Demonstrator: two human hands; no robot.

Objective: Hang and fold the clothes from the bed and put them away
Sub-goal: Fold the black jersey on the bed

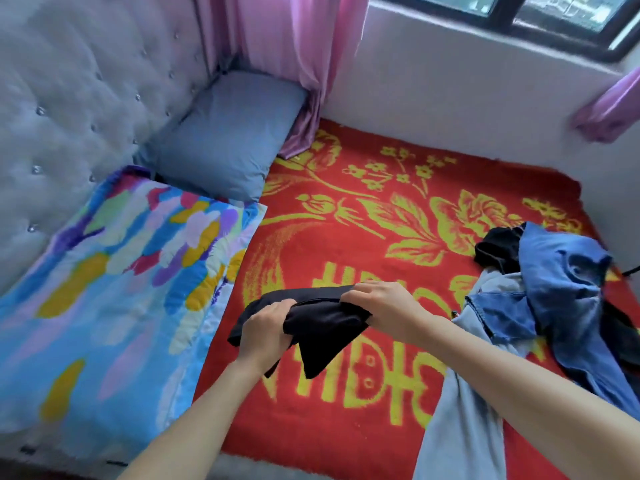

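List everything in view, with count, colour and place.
blanket: one, red with yellow flowers, centre
black garment: one, black, held over the blanket
clothes pile: one, blue and black, blanket's right side
quilt: one, multicoloured, left
headboard: one, grey, far left
pillow: one, grey-blue, by the headboard
curtains: two, pink, corner and right edge
window: one, dark frame, top right
left hand: one, grips the garment's left end
right hand: one, grips its right end

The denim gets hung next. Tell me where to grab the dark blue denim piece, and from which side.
Take the dark blue denim piece at its raised, bunched fold, reaching down from above with the right hand. It lies uppermost, over the pale blue garment, so lifting there should free it cleanly. First that hand must let go of the black garment.
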